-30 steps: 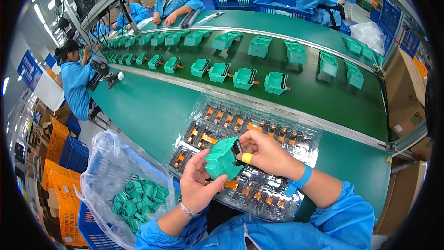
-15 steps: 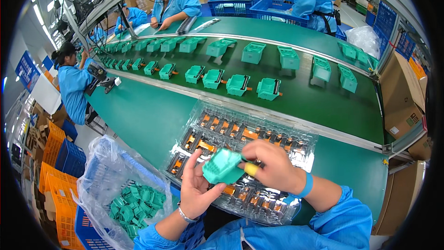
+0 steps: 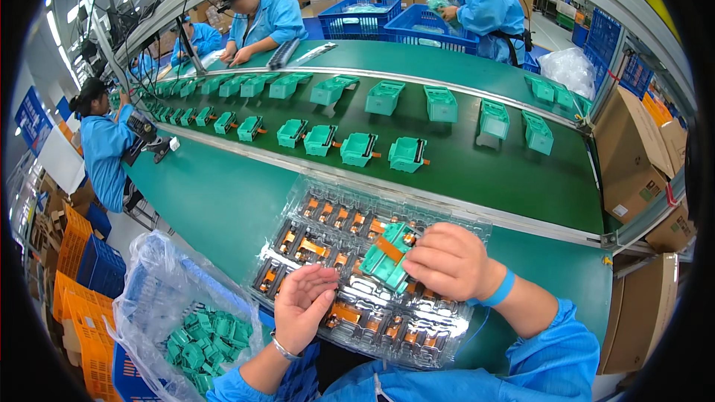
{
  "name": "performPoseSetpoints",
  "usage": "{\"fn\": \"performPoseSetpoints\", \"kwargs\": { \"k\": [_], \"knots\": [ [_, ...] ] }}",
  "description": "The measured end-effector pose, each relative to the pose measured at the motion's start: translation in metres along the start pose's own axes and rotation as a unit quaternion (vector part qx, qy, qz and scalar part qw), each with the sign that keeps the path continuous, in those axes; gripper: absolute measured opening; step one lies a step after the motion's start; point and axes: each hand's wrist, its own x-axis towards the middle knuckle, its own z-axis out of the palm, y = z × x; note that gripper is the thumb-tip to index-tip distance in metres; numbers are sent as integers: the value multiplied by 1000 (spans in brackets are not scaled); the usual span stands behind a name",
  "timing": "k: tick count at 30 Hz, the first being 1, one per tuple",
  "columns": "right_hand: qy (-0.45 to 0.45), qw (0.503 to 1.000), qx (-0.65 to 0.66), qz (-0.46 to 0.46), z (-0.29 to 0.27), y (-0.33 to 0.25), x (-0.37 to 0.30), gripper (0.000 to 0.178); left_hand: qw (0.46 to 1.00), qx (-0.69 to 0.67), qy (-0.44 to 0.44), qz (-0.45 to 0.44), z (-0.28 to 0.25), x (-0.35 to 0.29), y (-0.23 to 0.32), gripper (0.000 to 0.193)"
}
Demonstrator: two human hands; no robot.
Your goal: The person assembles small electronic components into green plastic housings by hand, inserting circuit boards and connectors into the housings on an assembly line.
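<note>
My right hand (image 3: 448,262) is closed on the edge of a green plastic housing (image 3: 383,268), its underside turned up, with an orange flat ribbon cable (image 3: 390,248) lying across it. The housing hangs above a clear plastic tray (image 3: 298,201). Just left of it, my left hand (image 3: 304,305) is open, fingers loosely curled and nothing in them. Rows of small black parts with orange ribbon cables (image 3: 313,247) fill the tray; the held housing hides some of them.
A conveyor belt (image 3: 477,179) beyond the tray carries two rows of green housings (image 3: 407,155). A plastic-lined blue crate (image 3: 186,275) of green housings (image 3: 208,342) stands at lower left. Co-workers in blue (image 3: 268,18) sit or stand across and to the left. Cardboard boxes (image 3: 633,156) are at right.
The housing has left my left hand and is now in my right hand alone, turned over and further right. My left hand has drawn away. The view has shifted a little.
</note>
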Motion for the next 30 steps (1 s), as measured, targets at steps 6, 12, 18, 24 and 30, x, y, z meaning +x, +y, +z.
{"fn": "performPoseSetpoints", "kwargs": {
  "k": [6,12,18,24,30],
  "knots": [
    [119,797,192,560,-4,57,-61,15,998,9,54,12,4,-2,2,36],
    [121,565,250,777,-4,140,-112,13,999,-3,49,10,8,4,1,35],
    [100,511,252,816,30,166,-128,13,997,17,73,10,4,2,0,32],
    [49,565,228,791,30,162,-145,23,997,-25,65,19,1,-4,5,30],
    [75,729,229,641,9,84,-60,15,980,122,151,38,-80,-45,87,23]
  ]
}}
